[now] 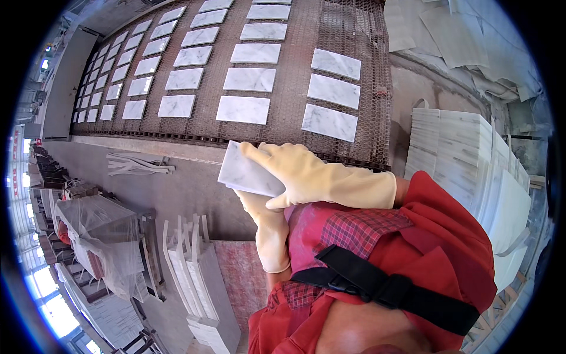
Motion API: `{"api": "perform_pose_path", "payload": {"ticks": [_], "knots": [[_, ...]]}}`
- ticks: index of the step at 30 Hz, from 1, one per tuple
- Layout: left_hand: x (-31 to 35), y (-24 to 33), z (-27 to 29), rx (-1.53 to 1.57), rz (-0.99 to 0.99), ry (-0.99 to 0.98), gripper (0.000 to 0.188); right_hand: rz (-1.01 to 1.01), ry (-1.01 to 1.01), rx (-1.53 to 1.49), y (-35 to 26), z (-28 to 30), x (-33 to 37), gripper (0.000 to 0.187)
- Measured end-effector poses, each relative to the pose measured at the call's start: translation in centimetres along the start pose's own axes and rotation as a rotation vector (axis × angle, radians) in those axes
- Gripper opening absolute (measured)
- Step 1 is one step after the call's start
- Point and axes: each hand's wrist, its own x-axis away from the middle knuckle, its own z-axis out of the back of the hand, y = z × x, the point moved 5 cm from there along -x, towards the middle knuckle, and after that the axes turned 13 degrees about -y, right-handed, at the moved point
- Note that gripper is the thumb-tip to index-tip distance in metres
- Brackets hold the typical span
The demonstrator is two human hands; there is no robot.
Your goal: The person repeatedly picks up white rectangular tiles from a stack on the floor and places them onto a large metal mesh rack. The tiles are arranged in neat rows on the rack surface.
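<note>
Both my hands wear cream rubber gloves. Between them, at the near edge of the mesh belt (289,94), is a white marble tile (247,171) with grey veins; I cannot tell if another lies under it. My right hand (298,169) lies over its top, the thumb and fingers closed on its right side. From below, my left hand (257,209) supports it, with most of its fingers hidden by the tile. Beyond, similar marble tiles lie flat in rows on the belt, the closest being one tile (243,110) ahead and another tile (330,123) to the right.
Stacked pale slabs (448,153) stand at the right. On the floor at left lie thin white strips (138,163). Closer are a plastic-wrapped load (103,239) and a stack of long pale pieces (206,289). The belt's metal edge (159,147) runs in front of me.
</note>
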Motion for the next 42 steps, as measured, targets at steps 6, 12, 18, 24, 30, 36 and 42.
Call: {"api": "perform_pose_path", "payload": {"ticks": [6, 12, 18, 24, 30, 36, 42], "knots": [[-0.1, -0.9, -0.4, -0.357, -0.014, 0.235, 0.071, -0.093, 0.006, -0.134, 2.3, 0.2, 1.1, 0.133], [0.7, -4.3, 0.2, -0.029, 0.177, -0.090, 0.095, -0.110, 0.094, -0.590, 6.1, 0.1, 3.4, 0.126], [0.3, -4.1, -2.5, -0.055, 0.222, -0.232, 0.098, -0.075, 0.095, -0.992, 8.3, -0.4, 4.6, 0.123], [-1.0, -5.4, -4.4, 0.041, 0.358, -0.263, 0.112, 0.034, 0.112, -1.357, 11.1, 0.9, 6.1, 0.120], [-2.1, -7.0, -2.9, 0.025, 0.327, -0.184, 0.115, 0.059, 0.210, -1.452, 18.1, 5.2, 7.5, 0.129], [-1.8, -7.9, -2.0, 0.024, 0.241, -0.049, 0.108, -0.190, 0.431, -0.863, 29.3, 17.8, 6.1, 0.134], [-1.2, -8.3, -2.1, 0.071, 0.181, 0.052, 0.109, -0.356, 0.374, -0.013, 38.3, 24.3, 0.2, 0.125]]}}
